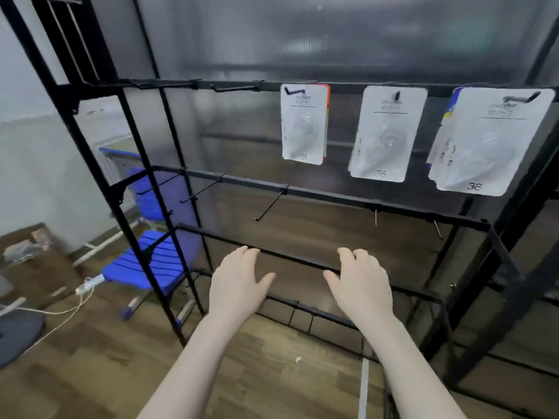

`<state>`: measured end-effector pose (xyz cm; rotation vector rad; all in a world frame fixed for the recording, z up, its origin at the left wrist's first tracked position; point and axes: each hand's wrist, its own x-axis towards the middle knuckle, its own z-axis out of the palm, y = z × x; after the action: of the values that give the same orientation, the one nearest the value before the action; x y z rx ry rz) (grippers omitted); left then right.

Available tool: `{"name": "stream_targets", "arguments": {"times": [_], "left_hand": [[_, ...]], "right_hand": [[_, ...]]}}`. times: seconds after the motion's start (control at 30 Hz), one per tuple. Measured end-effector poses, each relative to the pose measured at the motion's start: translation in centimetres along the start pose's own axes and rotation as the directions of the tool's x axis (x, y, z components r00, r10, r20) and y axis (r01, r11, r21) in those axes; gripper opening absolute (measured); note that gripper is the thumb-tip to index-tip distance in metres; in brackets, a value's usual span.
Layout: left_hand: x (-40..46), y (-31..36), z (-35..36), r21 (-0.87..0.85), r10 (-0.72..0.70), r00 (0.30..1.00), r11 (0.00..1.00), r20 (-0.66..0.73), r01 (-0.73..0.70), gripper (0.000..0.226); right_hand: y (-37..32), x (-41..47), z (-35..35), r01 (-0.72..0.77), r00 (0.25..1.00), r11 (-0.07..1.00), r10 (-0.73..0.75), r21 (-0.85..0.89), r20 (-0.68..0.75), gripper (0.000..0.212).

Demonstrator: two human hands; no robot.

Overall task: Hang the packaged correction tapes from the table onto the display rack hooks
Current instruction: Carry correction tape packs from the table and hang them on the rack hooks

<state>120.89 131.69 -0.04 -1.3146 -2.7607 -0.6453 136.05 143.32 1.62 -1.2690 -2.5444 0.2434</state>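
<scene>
Three white correction tape packs [385,133] hang backs outward on top-row hooks [295,91].

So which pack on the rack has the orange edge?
Find the rack's top bar, where three white packs hang. It is the left pack, the smallest-looking, with an orange strip down its right side; the other two show none.

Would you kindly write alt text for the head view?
Two empty, open hands, left hand and right hand, reach toward a black metal display rack. Three white carded correction tape packs hang on its top-row hooks; the lower black wire hooks are bare.
</scene>
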Motion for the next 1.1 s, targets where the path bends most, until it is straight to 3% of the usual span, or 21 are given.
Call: {"name": "stream_targets", "arguments": {"times": [0.17,0.37,0.67,0.9,1.1], "left_hand": [[-3.2,-12.9,-5.7,0.129,-0.166,0.986,0.978,0.014,0.163,0.059],[-9.8,-29.7,-14.1,0.175,-0.452,0.89,0.873,-0.057,0.455,0.056],[-21.0,-48.4,-23.3,0.058,-0.777,0.551,0.562,-0.305,0.825,0.06],[-23.7,-62.7,-29.1,-0.036,-0.814,0.313,0.378,-0.49,0.925,0.058],[-22.6,-76.5,-34.7,-0.146,-0.83,0.176,0.294,-0.53,0.945,0.059]], "right_hand": [[-13.1,-0.9,4.2,0.166,0.985,0.986,-0.166,0.001,0.047,0.043],[-31.6,-3.9,10.2,0.432,0.892,0.901,-0.431,0.027,0.135,0.052],[-57.1,-9.1,16.5,0.778,0.587,0.61,-0.791,0.148,0.175,0.05],[-75.8,-11.7,23.0,0.862,0.363,0.38,-0.925,0.337,0.115,0.048],[-92.7,-11.2,27.8,0.86,0.28,0.29,-0.956,0.42,0.088,0.05]]}}
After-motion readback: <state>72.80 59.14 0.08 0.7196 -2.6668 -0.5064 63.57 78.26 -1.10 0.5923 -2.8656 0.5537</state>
